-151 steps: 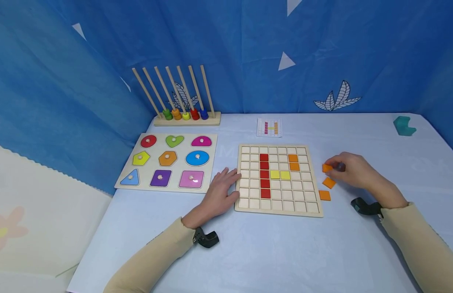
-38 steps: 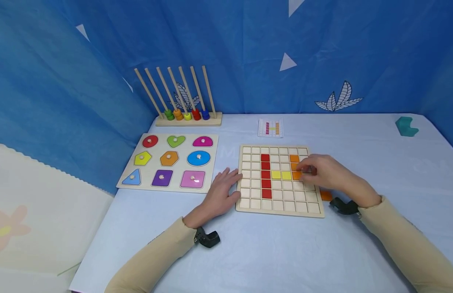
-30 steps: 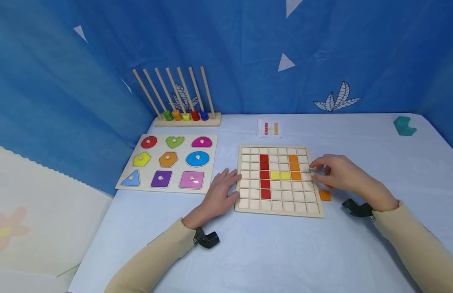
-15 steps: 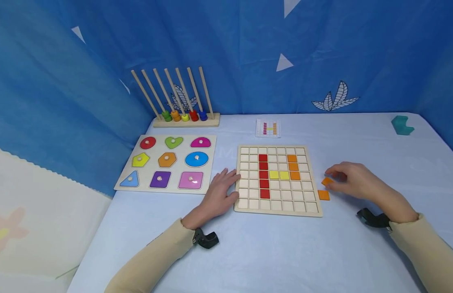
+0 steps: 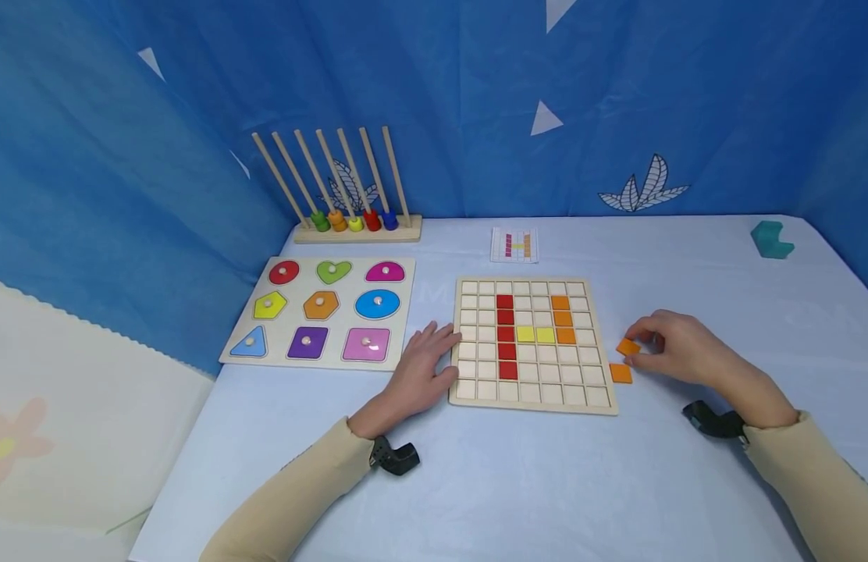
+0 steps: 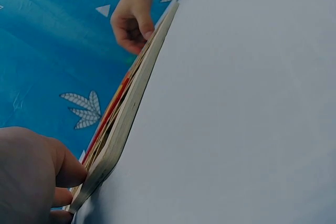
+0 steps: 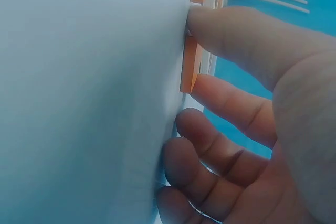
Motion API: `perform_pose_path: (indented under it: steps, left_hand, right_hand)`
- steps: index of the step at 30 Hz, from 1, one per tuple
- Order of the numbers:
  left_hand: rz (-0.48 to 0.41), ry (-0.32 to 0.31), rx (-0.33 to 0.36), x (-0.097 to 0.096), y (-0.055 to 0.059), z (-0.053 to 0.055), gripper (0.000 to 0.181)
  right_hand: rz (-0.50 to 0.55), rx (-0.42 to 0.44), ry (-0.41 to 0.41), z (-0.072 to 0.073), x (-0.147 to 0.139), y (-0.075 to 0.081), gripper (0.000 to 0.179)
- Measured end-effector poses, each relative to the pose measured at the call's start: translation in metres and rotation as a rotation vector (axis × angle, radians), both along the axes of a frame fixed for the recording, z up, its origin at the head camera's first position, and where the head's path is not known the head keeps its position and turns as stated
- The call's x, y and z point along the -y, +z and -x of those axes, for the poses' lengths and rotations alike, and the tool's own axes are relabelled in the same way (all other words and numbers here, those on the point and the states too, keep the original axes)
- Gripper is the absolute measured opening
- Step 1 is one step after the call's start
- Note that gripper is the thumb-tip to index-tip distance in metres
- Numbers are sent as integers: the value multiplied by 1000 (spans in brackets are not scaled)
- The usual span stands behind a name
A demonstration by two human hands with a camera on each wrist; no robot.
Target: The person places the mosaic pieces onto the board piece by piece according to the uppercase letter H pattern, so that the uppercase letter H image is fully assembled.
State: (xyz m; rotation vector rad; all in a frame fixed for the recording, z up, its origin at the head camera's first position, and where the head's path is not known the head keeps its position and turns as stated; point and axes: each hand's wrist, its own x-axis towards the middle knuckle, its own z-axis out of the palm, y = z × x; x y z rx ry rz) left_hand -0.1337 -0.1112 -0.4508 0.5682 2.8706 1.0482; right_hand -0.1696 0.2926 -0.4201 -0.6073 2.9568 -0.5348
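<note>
A wooden grid board (image 5: 532, 396) lies on the table with a red column, two yellow tiles (image 5: 535, 335) and an orange column (image 5: 563, 318) in its cells. My left hand (image 5: 421, 373) rests with relaxed fingers on the board's left edge; the left wrist view shows its fingers (image 6: 71, 169) touching the rim. To the board's right, my right hand (image 5: 680, 347) pinches a loose orange tile (image 5: 627, 346) between thumb and index finger. The right wrist view has that orange tile (image 7: 190, 66) low at the table surface. Another orange tile (image 5: 620, 374) lies beside the board's edge.
A small pattern card (image 5: 514, 245) lies behind the board. At left is a knobbed shape puzzle (image 5: 336, 336), with a peg stand (image 5: 358, 232) of coloured rings behind it. A teal block (image 5: 771, 240) sits at the far right.
An orange tile from the right has gone into the board, making a third in the orange column. My right hand has come back right to a loose tile. The left hand has stayed put.
</note>
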Motion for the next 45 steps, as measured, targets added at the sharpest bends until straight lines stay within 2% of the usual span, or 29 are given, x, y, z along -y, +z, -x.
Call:
perform_pose_path:
  steps: [9, 37, 45]
  left_hand:
    - [-8, -6, -4, -1, 5, 0, 53]
    - [-6, 0, 4, 0, 2, -3, 53]
    - [-14, -2, -14, 0, 2, -2, 53]
  right_hand:
    - [-6, 2, -11, 1, 0, 3, 32]
    - [7, 59, -27, 0, 3, 2, 29]
    - [17, 50, -31, -1, 4, 4, 29]
